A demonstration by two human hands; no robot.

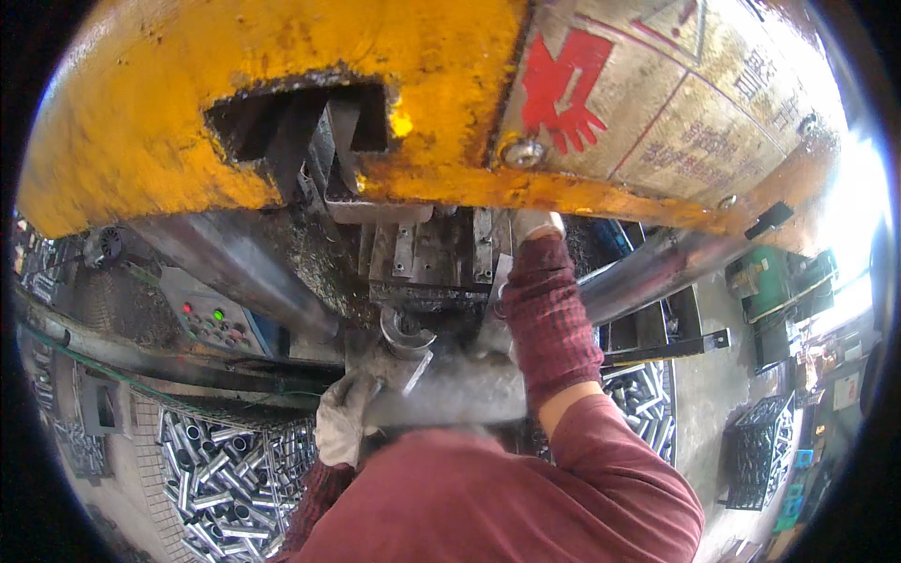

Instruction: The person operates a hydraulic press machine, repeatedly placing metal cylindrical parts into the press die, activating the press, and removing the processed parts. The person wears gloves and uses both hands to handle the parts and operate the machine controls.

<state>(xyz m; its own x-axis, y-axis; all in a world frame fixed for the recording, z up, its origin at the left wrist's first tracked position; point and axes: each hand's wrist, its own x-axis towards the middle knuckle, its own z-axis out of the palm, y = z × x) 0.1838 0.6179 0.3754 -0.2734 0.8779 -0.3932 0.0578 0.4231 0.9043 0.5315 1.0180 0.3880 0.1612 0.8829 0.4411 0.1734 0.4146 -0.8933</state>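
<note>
My left hand (pixel 343 419), in a pale, stained work glove, is at the near left of the press. Its fingers look curled, and what they hold, if anything, is hidden. Beside it lies a blurred grey, rounded metal surface (pixel 455 389), whose kind I cannot make out. A C-shaped metal piece (pixel 405 336) sits just beyond. My right arm stretches forward in a maroon knitted sleeve. At its end, my gloved right hand (pixel 540 223) is next to the steel die blocks (pixel 482 246). The yellow press frame (pixel 441 178) hides its fingers.
Wire bins of cut metal tubes (pixel 221 483) stand at lower left, with more tubes (pixel 643 399) to my right. A control box (pixel 208 314) with lit red and green lamps is at left. Thick steel columns (pixel 249 272) flank the die. A tube crate (pixel 758 450) stands far right.
</note>
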